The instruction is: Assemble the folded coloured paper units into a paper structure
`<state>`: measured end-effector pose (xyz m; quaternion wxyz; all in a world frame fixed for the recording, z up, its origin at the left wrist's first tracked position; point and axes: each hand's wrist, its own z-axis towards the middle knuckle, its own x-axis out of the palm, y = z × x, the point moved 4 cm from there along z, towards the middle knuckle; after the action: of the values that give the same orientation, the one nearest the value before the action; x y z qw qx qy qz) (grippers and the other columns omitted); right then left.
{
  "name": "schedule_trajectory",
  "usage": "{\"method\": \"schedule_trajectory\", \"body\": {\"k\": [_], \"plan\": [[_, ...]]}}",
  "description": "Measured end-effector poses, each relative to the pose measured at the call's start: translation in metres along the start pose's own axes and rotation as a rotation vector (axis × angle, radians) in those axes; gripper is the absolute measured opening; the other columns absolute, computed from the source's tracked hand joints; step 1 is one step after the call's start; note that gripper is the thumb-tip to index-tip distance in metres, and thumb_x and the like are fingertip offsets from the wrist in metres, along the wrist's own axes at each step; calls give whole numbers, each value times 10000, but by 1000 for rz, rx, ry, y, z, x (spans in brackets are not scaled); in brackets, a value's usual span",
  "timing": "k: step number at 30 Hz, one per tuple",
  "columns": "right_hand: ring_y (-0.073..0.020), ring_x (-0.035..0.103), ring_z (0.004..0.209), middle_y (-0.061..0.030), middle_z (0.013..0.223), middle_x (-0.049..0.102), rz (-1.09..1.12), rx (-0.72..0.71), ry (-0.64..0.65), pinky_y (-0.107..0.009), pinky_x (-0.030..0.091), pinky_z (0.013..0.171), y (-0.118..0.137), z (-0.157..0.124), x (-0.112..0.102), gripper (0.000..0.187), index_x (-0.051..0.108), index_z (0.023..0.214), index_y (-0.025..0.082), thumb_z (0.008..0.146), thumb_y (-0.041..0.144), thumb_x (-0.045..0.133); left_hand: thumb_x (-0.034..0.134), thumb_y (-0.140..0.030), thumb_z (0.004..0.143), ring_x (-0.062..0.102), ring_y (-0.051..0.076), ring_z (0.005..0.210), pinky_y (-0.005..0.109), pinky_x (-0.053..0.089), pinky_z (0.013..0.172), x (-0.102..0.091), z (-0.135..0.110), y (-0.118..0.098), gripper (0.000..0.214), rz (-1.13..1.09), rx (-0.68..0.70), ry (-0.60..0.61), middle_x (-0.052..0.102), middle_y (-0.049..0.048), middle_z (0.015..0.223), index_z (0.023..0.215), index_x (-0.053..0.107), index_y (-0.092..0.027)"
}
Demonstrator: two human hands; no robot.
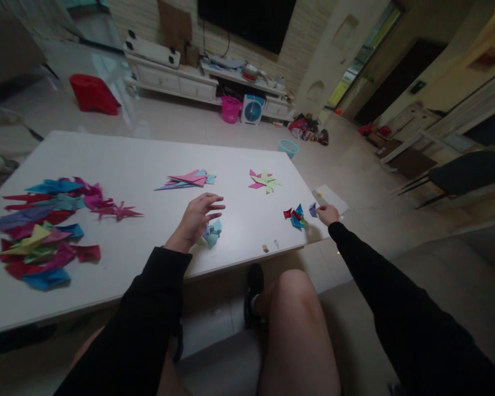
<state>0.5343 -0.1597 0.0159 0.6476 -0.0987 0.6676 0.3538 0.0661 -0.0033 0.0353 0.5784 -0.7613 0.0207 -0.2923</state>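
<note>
Fingers (head view): our left hand [198,220] spreads its fingers [214,199] wide and holds nothing; our right hand [327,213] pinches a purple paper piece [312,209] at its fingertips.
Pale blue folds [213,233]: just under the left fingers, on the white table [119,159].
Handling: we judge the purple piece featherlight, stiff along its creases and easily crushed; best held by a folded edge.
Look: small, pointed, purple; red-and-blue pieces [295,215] lie just beyond the right fingertips.

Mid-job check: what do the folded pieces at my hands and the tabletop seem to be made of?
The light blue piece by the left hand and the purple piece held by the right hand look like matte coloured paper: sharp creases, thin pointed flaps. The tabletop looks smooth, white and slightly glossy by its soft sheen, perhaps laminate or stone.
</note>
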Motion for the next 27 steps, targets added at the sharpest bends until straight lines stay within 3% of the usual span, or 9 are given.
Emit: {"method": "schedule_trajectory", "body": {"k": [4,9,17,21,24,27], "plan": [[-206,644,764,-166,812,751,-166,22,90,-299,411,689,-27,0,24,148,778,774,103,745,205,674,682,-375,721,670,204,906,307,478,750,-4,-1,-2,234,-10,14,-19,684,59,1088,849,623,-188],[-218,674,808,-184,912,758,-278,3,147,-300,419,681,-26,5,49,195,789,864,123,775,248,668,675,-409,728,673,202,894,305,482,742,-9,-1,-1,252,-4,8,-37,691,57,1094,850,627,-194],[-267,696,863,-188,981,760,-402,-108,184,-332,451,706,-3,18,41,195,785,883,158,778,264,660,685,-419,733,675,179,839,283,472,711,-13,0,-1,251,-56,12,-19,695,53,1048,841,637,-197],[-252,677,915,-175,1011,751,-416,-322,226,-329,458,780,54,10,38,228,774,944,139,820,218,600,686,-418,739,672,173,810,281,464,700,-14,-3,-4,243,-57,33,-10,703,59,1030,824,645,-194],[-236,647,970,-162,1047,732,-341,-601,255,-315,446,871,134,-23,42,230,762,957,123,847,207,578,698,-410,731,664,163,781,279,457,693,-17,-4,-7,233,-68,64,-35,710,59,993,792,647,-191],[-210,630,933,-135,998,725,-194,-878,409,-303,445,889,225,-80,58,188,757,928,131,843,181,597,711,-462,725,642,160,751,291,454,705,-21,-6,-11,298,-56,113,-84,720,75,918,677,634,-179]]}}
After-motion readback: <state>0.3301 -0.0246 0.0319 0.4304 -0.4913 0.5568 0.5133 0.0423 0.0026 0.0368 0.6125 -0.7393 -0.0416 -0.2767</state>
